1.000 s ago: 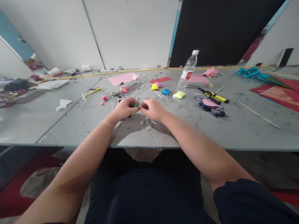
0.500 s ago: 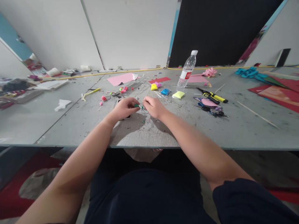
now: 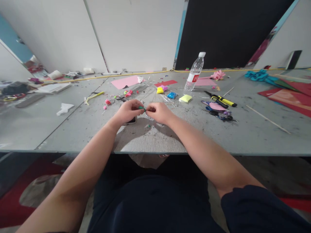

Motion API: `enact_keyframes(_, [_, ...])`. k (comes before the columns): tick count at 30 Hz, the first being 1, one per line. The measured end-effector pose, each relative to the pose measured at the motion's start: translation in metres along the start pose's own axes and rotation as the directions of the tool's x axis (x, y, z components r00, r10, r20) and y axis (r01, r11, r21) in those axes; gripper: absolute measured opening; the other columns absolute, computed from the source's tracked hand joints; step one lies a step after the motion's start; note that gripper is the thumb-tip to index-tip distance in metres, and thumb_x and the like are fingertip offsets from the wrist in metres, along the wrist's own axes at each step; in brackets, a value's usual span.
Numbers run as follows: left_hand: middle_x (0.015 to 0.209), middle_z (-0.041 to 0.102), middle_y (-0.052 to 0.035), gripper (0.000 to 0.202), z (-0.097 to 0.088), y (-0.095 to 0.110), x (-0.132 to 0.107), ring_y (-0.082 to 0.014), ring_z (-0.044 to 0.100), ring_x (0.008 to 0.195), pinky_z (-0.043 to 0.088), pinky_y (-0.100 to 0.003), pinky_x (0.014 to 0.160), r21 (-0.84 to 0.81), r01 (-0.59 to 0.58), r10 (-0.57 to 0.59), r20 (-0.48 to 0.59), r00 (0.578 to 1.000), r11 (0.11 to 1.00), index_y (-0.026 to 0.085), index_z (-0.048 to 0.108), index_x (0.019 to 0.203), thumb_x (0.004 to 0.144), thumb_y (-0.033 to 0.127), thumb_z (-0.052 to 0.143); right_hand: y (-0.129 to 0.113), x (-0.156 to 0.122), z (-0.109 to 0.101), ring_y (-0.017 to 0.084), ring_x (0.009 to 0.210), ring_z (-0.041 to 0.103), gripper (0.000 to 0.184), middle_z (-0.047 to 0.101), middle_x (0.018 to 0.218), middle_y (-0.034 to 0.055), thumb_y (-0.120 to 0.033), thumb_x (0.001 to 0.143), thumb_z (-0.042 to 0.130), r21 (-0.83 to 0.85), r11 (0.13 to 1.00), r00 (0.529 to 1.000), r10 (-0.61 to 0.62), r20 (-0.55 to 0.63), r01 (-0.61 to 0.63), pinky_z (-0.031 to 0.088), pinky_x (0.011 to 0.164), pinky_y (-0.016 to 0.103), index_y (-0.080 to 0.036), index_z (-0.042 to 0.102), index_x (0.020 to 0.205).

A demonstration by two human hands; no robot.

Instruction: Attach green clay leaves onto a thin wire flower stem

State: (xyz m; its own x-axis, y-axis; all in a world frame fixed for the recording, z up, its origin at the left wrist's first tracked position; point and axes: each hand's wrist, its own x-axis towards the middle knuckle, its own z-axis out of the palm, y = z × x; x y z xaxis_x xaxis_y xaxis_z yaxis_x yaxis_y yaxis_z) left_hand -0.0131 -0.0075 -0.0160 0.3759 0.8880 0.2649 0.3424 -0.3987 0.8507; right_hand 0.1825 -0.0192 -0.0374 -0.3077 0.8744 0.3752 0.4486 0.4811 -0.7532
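Between the thumb and fingers of my left hand (image 3: 126,113) is a small lump of green modelling clay (image 3: 141,107). My right hand (image 3: 159,112) pinches at the lump's right end, so the fingertips of both hands nearly meet; the exact grip is partly hidden. Just below the fingers, some clear, shiny material (image 3: 149,116) lies on the table, and a tiny green crumb (image 3: 149,126) is nearer to me. Partly under my left hand lies a dark phone-like object (image 3: 132,120).
Beyond my hands lie yellow (image 3: 160,90), blue (image 3: 172,95) and pale-green packets (image 3: 186,98). A clear water bottle (image 3: 195,72) stands behind them. Yellow-and-black pliers (image 3: 220,99), a thin stick (image 3: 267,119) and red paper sheets (image 3: 286,97) are to the right. Pink clay bits (image 3: 108,102) are at left.
My right hand has shifted slightly left, and its fingertips now meet the green clay. A thin shiny piece that showed between the hands is no longer visible there.
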Motion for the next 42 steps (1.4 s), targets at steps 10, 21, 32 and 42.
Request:
enact_keyframes(10, [0.074,0.069,-0.0027,0.026,0.0,0.001,0.0,-0.0144,0.062,0.069,0.046,-0.028,0.065,-0.046,0.01,-0.01,0.001,1.0,0.999,0.016,0.067,0.085,0.068,0.03,0.081,0.0,-0.001,0.001,0.016,0.068,0.059,0.011,0.067,0.07,0.0013,-0.024,0.082,0.061,0.023,1.0,1.0,-0.018,-0.01,0.018,0.042,0.065,0.029,-0.017,0.069,0.079])
enact_keyframes(21, [0.072,0.068,-0.0012,0.024,0.001,0.004,-0.001,-0.0146,0.062,0.068,0.046,-0.029,0.065,-0.071,0.024,-0.024,-0.003,1.0,0.997,0.016,0.066,0.084,0.067,0.027,0.078,0.002,0.001,0.002,0.015,0.065,0.054,0.016,0.064,0.07,0.0012,-0.033,0.079,0.063,0.154,0.988,1.0,0.01,-0.025,-0.006,0.042,0.065,0.031,-0.018,0.067,0.079])
enact_keyframes(32, [0.072,0.068,-0.0014,0.018,0.0,0.009,-0.002,-0.0135,0.06,0.068,0.045,-0.028,0.065,-0.018,0.024,-0.023,0.054,0.998,1.0,0.016,0.068,0.084,0.069,0.024,0.074,-0.001,-0.001,0.0,0.014,0.063,0.049,0.013,0.058,0.066,-0.0018,-0.032,0.075,0.062,0.138,0.99,0.999,-0.029,-0.02,0.032,0.038,0.062,0.029,-0.02,0.059,0.074])
enact_keyframes(42, [0.07,0.065,0.0002,0.01,-0.001,0.007,-0.001,-0.0123,0.057,0.064,0.041,-0.026,0.061,0.066,0.043,-0.047,0.056,0.997,0.997,0.018,0.063,0.081,0.072,0.017,0.065,-0.005,0.0,-0.004,0.014,0.06,0.041,0.025,0.044,0.056,-0.0043,-0.023,0.082,0.051,0.064,0.997,0.976,0.054,-0.209,-0.041,0.03,0.059,0.03,-0.023,0.04,0.06])
